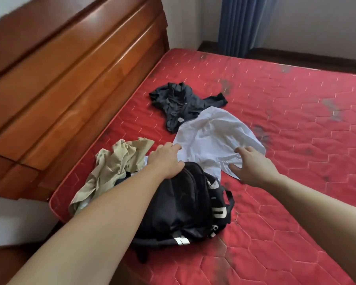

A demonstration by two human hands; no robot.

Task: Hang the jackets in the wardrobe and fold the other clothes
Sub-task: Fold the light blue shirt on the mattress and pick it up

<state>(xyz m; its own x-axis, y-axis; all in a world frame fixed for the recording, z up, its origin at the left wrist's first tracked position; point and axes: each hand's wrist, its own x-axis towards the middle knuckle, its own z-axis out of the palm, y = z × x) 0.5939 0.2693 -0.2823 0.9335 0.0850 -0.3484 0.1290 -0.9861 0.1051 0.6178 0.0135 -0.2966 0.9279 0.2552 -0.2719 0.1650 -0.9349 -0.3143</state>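
Observation:
A white garment lies crumpled in the middle of the red mattress. Beyond it lies a dark grey jacket, bunched up. A beige garment is heaped near the mattress's left edge. A black garment with white lettering lies nearest to me. My left hand reaches over the black garment, its fingers relaxed and its fingertips at the white garment's left edge. My right hand hovers with spread fingers over the white garment's near right corner, holding nothing.
A wooden headboard runs along the left of the bed. Blue curtains hang at the far wall. The right half of the mattress is bare quilted red fabric with dark stains.

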